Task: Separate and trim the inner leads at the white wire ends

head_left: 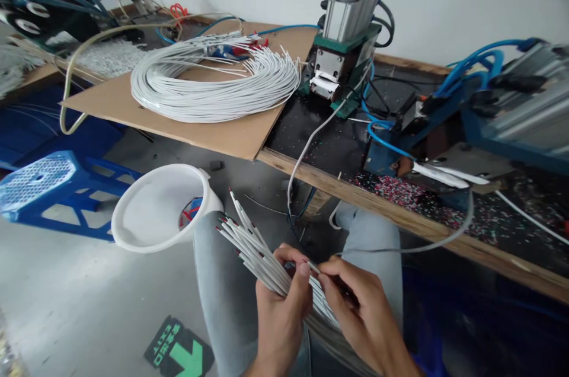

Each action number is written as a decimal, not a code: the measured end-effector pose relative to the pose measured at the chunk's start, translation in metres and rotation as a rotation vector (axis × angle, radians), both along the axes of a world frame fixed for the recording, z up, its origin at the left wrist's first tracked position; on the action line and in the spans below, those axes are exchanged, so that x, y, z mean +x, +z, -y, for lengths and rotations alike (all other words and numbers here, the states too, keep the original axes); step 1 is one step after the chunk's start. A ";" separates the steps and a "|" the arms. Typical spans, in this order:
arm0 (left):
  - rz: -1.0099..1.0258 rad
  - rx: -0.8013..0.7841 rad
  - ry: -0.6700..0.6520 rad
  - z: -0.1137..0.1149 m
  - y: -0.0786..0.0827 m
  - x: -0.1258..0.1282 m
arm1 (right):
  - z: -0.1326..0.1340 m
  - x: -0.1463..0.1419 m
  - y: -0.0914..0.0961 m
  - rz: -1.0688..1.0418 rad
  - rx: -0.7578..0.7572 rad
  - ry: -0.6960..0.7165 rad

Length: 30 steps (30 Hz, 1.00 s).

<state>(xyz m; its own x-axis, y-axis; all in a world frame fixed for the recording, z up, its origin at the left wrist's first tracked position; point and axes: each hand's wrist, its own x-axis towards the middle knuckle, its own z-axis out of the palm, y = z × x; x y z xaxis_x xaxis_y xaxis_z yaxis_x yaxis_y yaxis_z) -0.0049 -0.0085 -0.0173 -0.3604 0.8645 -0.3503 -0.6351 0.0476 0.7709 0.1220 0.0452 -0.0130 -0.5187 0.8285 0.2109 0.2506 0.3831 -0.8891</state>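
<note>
Two hands, one cable bundle (249, 243); strands too many to count. Left hand (282, 306) is closed around the bundle. Right hand (364, 318) pinches a single strand just beside the left thumb. The bundle lies over the lap, long axis diagonal, cut ends pointing up-left from the hands. One white bucket (133, 235) sits just beyond those ends. One cable coil (213, 80) and one press machine (344, 51) are on the bench ahead.
</note>
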 end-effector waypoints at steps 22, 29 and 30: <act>-0.475 0.019 0.025 -0.003 0.006 -0.010 | -0.022 0.010 0.023 0.210 0.074 0.282; -0.596 0.011 -0.298 -0.012 0.020 -0.024 | -0.040 0.023 0.028 0.308 -0.169 0.434; -0.594 0.013 -0.314 -0.013 0.020 -0.025 | -0.041 0.023 0.025 0.279 -0.234 0.446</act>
<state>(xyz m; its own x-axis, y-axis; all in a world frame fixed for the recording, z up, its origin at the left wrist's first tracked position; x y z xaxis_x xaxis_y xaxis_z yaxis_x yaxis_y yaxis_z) -0.0300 0.0045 0.0030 -0.2194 0.9625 -0.1593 -0.0607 0.1495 0.9869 0.1455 0.0865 0.0116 -0.8382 0.5251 -0.1473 0.3476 0.3063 -0.8862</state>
